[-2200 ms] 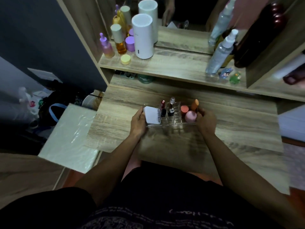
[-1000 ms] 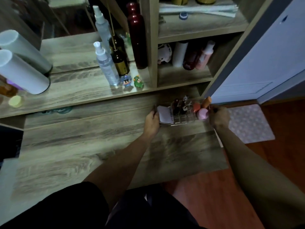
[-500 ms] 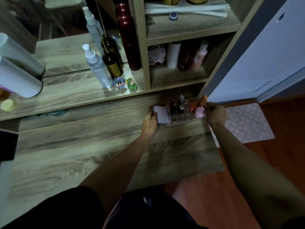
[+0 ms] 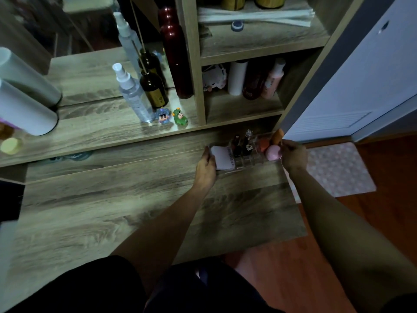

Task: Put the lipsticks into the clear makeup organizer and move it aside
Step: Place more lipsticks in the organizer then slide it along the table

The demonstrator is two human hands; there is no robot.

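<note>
Both hands grip the clear makeup organizer, left hand and right hand clamping opposite ends. Keep it level between the fingers so the upright lipsticks don't tip, then release evenly.

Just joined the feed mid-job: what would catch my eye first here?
Both hands, left and right, grip the ends of the clear makeup organizer at the desk's far right corner, by the shelf unit. Inside it sit dark lipsticks, a white compact and a pink sponge.

Dim, greenish low-light pic; soft glare on shelf, wide-angle bend at edges, slight blur, noisy shadows.
</note>
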